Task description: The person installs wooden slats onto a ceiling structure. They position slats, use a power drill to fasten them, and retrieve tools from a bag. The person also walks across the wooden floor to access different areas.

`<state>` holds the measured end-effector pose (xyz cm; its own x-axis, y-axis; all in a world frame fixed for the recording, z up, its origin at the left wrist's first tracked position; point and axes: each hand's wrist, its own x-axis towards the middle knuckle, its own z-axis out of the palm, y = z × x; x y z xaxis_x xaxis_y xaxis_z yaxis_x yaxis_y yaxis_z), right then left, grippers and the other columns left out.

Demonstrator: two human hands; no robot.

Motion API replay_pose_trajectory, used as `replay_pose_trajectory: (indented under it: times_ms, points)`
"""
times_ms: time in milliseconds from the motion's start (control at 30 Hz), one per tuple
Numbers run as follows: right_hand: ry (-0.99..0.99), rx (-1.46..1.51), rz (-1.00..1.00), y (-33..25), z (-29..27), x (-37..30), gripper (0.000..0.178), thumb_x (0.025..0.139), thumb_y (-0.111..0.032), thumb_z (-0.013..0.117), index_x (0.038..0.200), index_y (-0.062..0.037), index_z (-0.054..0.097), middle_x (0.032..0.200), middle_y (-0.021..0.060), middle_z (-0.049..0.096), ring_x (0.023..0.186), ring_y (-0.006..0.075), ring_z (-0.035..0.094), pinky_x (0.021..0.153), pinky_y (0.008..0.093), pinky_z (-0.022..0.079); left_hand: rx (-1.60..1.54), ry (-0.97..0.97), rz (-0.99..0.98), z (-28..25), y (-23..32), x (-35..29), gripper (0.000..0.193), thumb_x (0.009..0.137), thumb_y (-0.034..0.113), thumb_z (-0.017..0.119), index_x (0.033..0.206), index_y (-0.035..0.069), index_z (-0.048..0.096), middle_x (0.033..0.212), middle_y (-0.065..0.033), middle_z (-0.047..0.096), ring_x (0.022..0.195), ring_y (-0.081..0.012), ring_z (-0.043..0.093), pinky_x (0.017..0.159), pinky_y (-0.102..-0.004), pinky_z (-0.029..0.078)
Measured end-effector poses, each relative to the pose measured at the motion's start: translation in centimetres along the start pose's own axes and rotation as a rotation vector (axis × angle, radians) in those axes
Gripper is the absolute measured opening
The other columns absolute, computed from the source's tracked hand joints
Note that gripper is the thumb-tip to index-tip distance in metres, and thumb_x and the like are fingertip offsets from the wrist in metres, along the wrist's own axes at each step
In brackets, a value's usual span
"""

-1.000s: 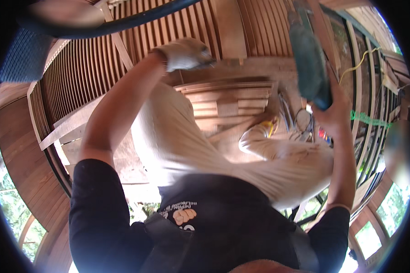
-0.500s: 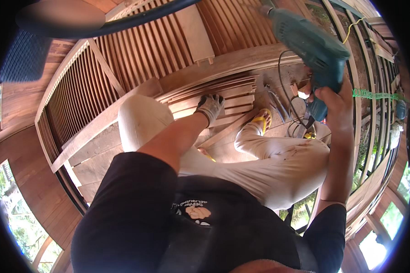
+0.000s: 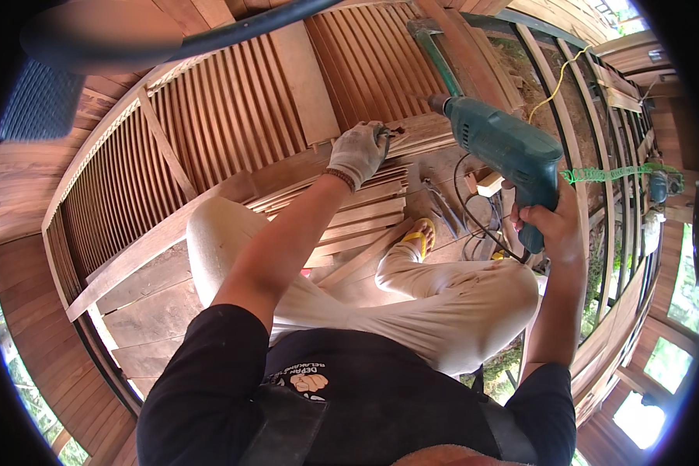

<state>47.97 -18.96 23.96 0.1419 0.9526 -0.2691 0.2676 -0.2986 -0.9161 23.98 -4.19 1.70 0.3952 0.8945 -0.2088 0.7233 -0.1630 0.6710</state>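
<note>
My right hand (image 3: 551,221), bare, is wrapped round the handle of a teal power drill (image 3: 505,140). The drill's chuck points left, toward the slatted wood panel (image 3: 241,101). My left hand (image 3: 357,153), in a pale glove with dark fingertips, is closed at the panel's near wooden rail (image 3: 287,171). A small reddish-brown bit shows by its fingertips; what they pinch is too small to make out. Just below this hand lies a stack of thin wooden slats (image 3: 365,210). A dark cord (image 3: 462,186) loops down beside the drill.
A green-handled tool (image 3: 440,62) lies at the panel's far right end. Pliers-like metal tools (image 3: 443,206) rest on the floor near my foot in a yellow sandal (image 3: 423,237). A green coiled hose (image 3: 610,172) stretches across the dark frame bars on the right.
My left hand has lifted off the slat stack and moved up to the rail, its fingers now closed. The drill in my right hand has come lower and slightly left.
</note>
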Motion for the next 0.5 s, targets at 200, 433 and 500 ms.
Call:
replay_pose_trajectory:
  times_ms: [200, 433, 500]
  points:
    - [-0.006, -0.073, 0.098, -0.9, -0.6, -0.1, 0.057, 0.065, -0.003, 0.055, 0.120, 0.0091, 0.054, 0.101, 0.0160, 0.067, 0.069, 0.0162, 0.062, 0.058, 0.0294, 0.051, 0.068, 0.279, 0.145, 2.4, -3.1, -1.5, 0.051, 0.092, 0.032, 0.063, 0.135, 0.007, 0.052, 0.128, -0.0199, 0.059, 0.121, -0.0388, 0.055, 0.105, -0.0446, 0.045]
    - [-0.100, -0.067, 0.158, -2.6, -0.5, -0.7, 0.050, 0.064, 0.004, 0.056, 0.114, 0.0054, 0.058, 0.091, 0.0081, 0.064, 0.070, 0.0130, 0.059, 0.060, 0.0273, 0.047, 0.001, 0.152, 0.030, 1.9, -3.7, -1.4, 0.064, 0.082, 0.032, 0.078, 0.135, 0.008, 0.052, 0.123, -0.0192, 0.063, 0.118, -0.0364, 0.058, 0.102, -0.0434, 0.046]
    - [-0.110, -0.118, 0.150, -2.7, -0.3, -0.6, 0.052, 0.064, 0.004, 0.056, 0.116, 0.0058, 0.056, 0.089, 0.0086, 0.064, 0.068, 0.0133, 0.059, 0.059, 0.0277, 0.048, -0.022, 0.106, -0.002, 1.4, -3.4, -1.5, 0.064, 0.081, 0.032, 0.078, 0.135, 0.009, 0.052, 0.121, -0.0184, 0.065, 0.116, -0.0354, 0.060, 0.102, -0.0431, 0.047]
